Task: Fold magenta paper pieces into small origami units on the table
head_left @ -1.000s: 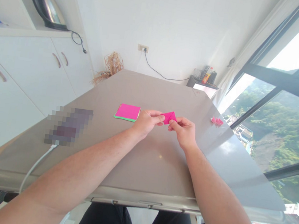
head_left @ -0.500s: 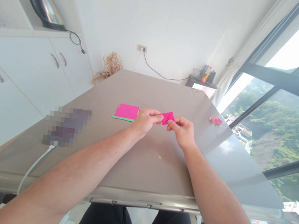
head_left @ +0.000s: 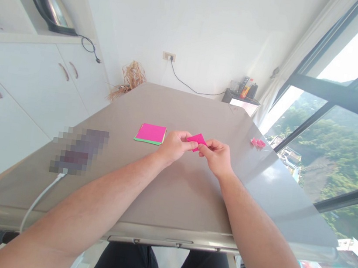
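Between my two hands is a small folded pink paper (head_left: 199,138), creased and pointed at the top, held above the table. My left hand (head_left: 176,145) pinches its left side between thumb and fingers. On the other side, my right hand (head_left: 217,155) grips the lower right part with its thumb on the front. The fingertips hide some of the paper's lower edge. Just left of my left hand lies a stack of square coloured paper (head_left: 152,133), pink on top with green showing along the near edge.
Small folded pink paper pieces (head_left: 258,143) lie at the table's right edge. On the left of the grey table (head_left: 171,194) is a blurred-out object (head_left: 79,151) with a white cable (head_left: 38,199). A kettle (head_left: 55,10) stands on the shelf; windows line the right.
The folded paper has been turned, so its point now faces up between my hands. My hands have come slightly closer together. The stack and the other pieces lie where they were.
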A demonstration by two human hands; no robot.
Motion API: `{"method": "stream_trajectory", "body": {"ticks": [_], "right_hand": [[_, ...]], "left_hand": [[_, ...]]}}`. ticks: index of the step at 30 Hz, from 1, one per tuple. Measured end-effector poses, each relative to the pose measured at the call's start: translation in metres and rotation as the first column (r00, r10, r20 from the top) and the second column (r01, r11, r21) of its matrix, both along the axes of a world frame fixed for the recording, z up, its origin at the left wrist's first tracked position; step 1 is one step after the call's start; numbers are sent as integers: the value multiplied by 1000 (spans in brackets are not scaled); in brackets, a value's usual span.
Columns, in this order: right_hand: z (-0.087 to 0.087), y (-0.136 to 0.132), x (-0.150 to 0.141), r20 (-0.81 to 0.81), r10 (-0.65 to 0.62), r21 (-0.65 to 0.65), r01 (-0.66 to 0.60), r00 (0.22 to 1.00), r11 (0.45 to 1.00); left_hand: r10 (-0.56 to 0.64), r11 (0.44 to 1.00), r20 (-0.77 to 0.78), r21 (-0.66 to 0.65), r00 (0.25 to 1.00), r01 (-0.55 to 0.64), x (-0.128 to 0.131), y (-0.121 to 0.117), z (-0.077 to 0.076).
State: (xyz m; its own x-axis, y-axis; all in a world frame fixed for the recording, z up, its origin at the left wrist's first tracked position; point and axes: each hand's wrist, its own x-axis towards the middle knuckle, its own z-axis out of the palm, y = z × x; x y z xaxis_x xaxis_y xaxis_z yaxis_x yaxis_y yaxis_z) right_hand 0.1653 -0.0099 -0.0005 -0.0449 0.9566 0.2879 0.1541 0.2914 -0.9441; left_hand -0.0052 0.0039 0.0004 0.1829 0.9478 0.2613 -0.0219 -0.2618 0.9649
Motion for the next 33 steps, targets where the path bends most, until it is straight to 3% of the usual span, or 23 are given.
{"method": "stream_trajectory", "body": {"ticks": [16,23,29,33], "right_hand": [[0,2,1,-15,-19,-73,18,1000,997],[1,1,3,-4,-87,-61,86,996,994],[1,0,1,10,-39,-39,39,999,998],[0,1,2,39,-69,-17,70,997,997]], "left_hand": [[83,996,-13,-32,996,-84,-1,1,2],[41,995,78,-90,996,-34,-1,3,0],[44,996,39,-81,998,-41,-2,4,-1],[55,989,116,-139,992,-39,-1,5,-2]]}}
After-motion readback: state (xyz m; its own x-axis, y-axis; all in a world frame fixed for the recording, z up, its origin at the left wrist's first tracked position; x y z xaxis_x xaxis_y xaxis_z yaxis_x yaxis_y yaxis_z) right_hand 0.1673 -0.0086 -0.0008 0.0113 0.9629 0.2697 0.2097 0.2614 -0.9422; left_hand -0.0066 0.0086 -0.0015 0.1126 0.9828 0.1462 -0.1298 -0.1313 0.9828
